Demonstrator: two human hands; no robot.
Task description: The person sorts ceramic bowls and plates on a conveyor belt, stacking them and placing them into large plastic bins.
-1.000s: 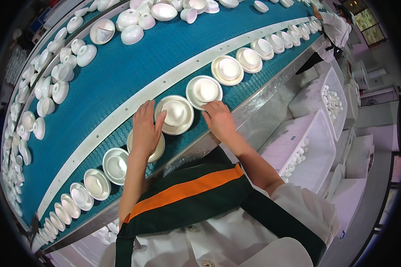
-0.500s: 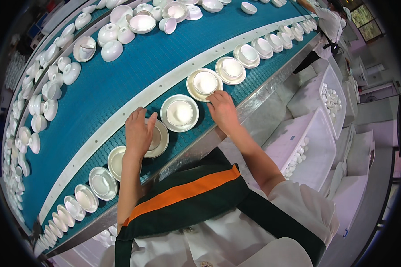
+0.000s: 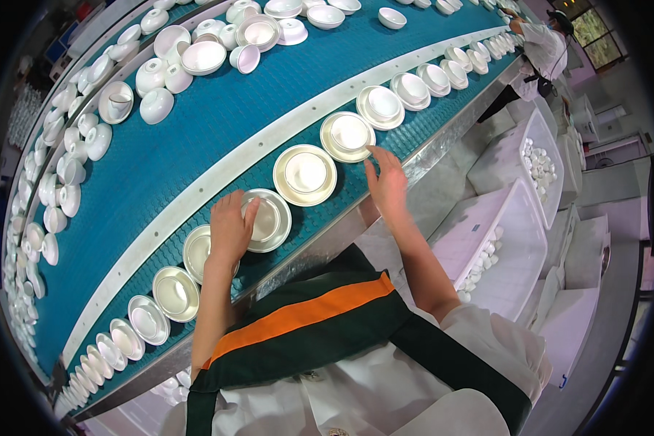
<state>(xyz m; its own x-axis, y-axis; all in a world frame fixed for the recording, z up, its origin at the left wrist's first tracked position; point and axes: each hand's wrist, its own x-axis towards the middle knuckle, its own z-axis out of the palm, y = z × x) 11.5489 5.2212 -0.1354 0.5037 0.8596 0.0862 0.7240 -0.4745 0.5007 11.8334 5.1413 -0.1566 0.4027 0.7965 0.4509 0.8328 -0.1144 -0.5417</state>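
White bowls sitting on round dishes form a single row along the near lane of a blue conveyor belt (image 3: 196,131). My left hand (image 3: 231,231) is open, palm down, thumb apart, at the left edge of one dish with a bowl (image 3: 270,220); it partly covers the neighbouring dish (image 3: 196,251). Whether its fingers touch is hard to tell. My right hand (image 3: 389,187) is open too, its fingertips at the right rim of a dish bearing a bowl (image 3: 349,134). Between both hands stands another dish with its bowl (image 3: 305,176).
A pale curved rail (image 3: 196,195) divides the lane from the wider belt, where loose white bowls (image 3: 203,58) lie scattered. A metal edge (image 3: 327,240) borders my side. Large white bins (image 3: 512,240) holding small white pieces stand at right. Another person (image 3: 543,51) is at the far right.
Loose bowls on the wide belt have shifted left and down. The near row appears to have moved toward the lower left. My right hand has moved right; my left has shifted slightly right and down.
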